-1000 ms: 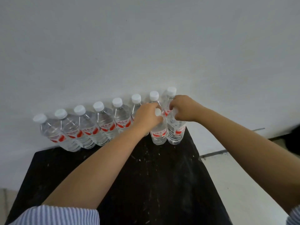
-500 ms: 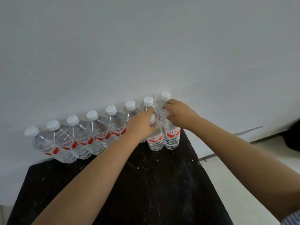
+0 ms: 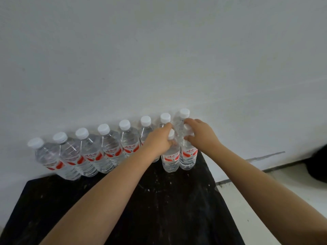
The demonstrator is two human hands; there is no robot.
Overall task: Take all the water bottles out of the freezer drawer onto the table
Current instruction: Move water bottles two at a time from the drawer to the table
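Against the pale grey wall (image 3: 159, 59) a row of eight clear plastic water bottles with white screw caps and red labels (image 3: 109, 147) stands along the far edge of the scuffed black bench (image 3: 159, 209), shoulder to shoulder. In front of the row's right-hand end stand two more of the same kind, touching one another. The left hand (image 3: 157, 142) has its grip closed round the neck of the left front bottle (image 3: 170, 158), just under the cap; the right hand (image 3: 200, 137) curls its fingers round the shoulder of the right front bottle (image 3: 188, 156), its cap partly hidden by the fingers. Both bottles look set down on the bench, a second row just begun. The freezer drawer is out of sight, so I cannot say how many remain. Full bottles like these should be weighty for their size, the thin walls giving a little under squeeze, and likely cold and damp, hence slippery; the ridged neck below the cap seems the surest hold.
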